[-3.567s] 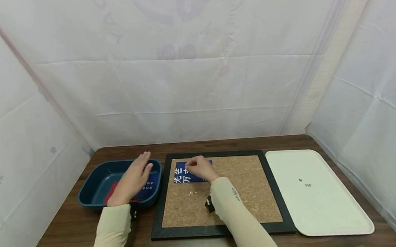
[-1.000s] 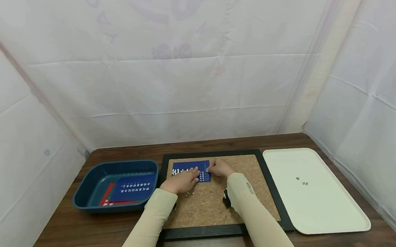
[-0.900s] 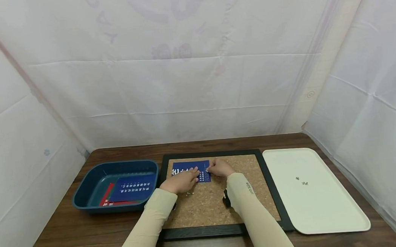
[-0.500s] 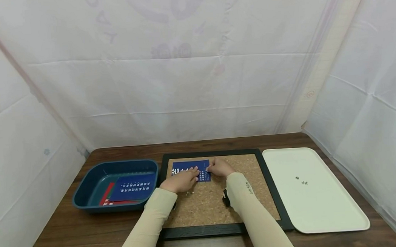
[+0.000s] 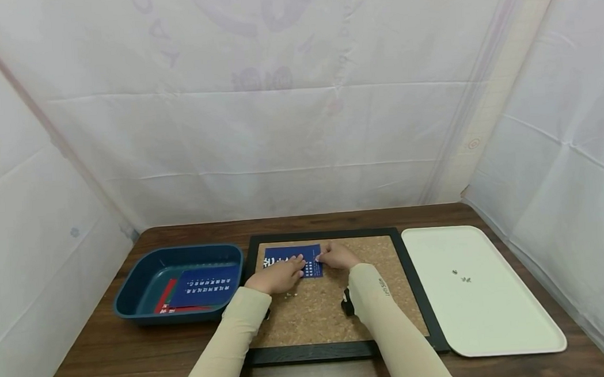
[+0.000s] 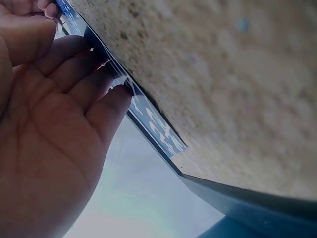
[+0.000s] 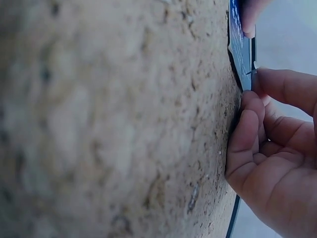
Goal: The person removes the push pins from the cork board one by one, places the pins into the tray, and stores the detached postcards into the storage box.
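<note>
A blue card with white characters [image 5: 313, 271] lies flat on the cork board [image 5: 336, 319], toward its upper left. My left hand [image 5: 277, 276] rests its extended fingers on the card, covering part of the lettering; the left wrist view shows these fingertips [image 6: 121, 94] along the card. At the card's right edge, my right hand [image 5: 339, 256] pinches a small pin [image 7: 252, 72] with a pale head and a thin metal point, seen in the right wrist view. The point meets the card's surface. The other right fingers are curled against the cork beside the card.
Left of the board stands a dark blue bin [image 5: 132, 297] with another blue card [image 5: 204, 287] and a red card [image 5: 165, 295] inside. Several small white bits [image 5: 290, 294] lie on the cork. A white tray [image 5: 502, 314] with small printed leaves lies at the right.
Since the oldest frame, my left hand has come from over the bin onto the card. My right hand has shifted right to the card's right edge. Both hold nearly still over the last second.
</note>
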`<state>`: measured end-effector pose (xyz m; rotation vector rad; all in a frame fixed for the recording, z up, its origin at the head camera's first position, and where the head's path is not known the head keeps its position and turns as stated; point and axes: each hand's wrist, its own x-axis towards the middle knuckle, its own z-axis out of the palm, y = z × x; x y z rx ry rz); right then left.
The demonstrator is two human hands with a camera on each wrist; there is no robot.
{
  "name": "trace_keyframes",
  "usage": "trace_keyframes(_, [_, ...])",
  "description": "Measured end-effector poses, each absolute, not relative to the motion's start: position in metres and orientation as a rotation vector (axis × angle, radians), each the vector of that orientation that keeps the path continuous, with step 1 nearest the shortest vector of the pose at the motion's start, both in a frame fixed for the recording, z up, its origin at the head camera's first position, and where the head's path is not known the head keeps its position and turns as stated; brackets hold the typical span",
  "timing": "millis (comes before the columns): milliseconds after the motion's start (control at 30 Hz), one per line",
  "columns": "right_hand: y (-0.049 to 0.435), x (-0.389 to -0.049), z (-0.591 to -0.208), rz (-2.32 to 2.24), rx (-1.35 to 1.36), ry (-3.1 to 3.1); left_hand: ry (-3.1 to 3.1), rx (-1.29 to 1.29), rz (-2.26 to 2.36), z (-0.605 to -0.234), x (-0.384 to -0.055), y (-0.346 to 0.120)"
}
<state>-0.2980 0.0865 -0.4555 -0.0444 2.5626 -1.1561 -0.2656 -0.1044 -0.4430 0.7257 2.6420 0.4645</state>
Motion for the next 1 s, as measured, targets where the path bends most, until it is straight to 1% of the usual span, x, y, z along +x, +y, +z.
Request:
trace_keyframes(267, [0.091,-0.294,-0.45,-1.177,-0.082,2.528,2.633,0.72,0.473,-0.444,-0.267,-0.105])
trace_keyframes(500, [0.096,-0.293,-0.449,-1.18,-0.167,2.517,2.63,0.703,0.482,-0.445,-0.27,-0.107])
trace_keyframes(733, [0.109,-0.292,-0.449,-1.178,-0.147,2.541,2.622,0.697,0.484,-0.446,-0.272,-0.108])
trace_keyframes(833, [0.116,-0.29,-0.447,-1.242,-0.161,2.517,2.622,0.699,0.484,-0.445,-0.272,-0.108])
trace_keyframes(1000, [0.127,-0.286,-0.44,-1.201,-0.174,2.6,2.626,0.709,0.485,-0.445,-0.272,-0.109])
